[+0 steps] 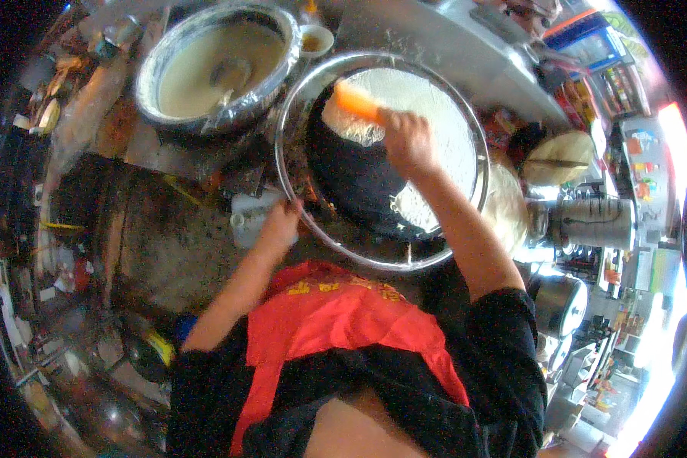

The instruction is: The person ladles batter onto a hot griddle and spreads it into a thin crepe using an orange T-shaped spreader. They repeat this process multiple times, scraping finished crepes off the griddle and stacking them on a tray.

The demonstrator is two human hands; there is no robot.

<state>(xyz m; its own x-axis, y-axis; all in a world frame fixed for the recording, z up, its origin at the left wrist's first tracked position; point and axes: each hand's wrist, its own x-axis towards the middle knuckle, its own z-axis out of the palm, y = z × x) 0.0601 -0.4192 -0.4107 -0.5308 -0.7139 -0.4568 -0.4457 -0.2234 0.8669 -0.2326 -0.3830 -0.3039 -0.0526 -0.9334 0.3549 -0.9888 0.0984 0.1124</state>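
My right hand grips an orange scraper, which is blurred, over a round black griddle. Pale batter coats the far and right side of the griddle in a thin, uneven sheet; the near left part is bare black. A shiny metal ring encircles the griddle. At the ring's near left side is my left hand, its fingertips at the rim; blur hides whether they grip it. Beside that hand sits a grey panel with a round knob.
A large pot of pale batter with something dipped in it stands at the far left. Next to it is a white bowl with brown contents. Right of the ring lie a pale round sheet and a round lidded container.
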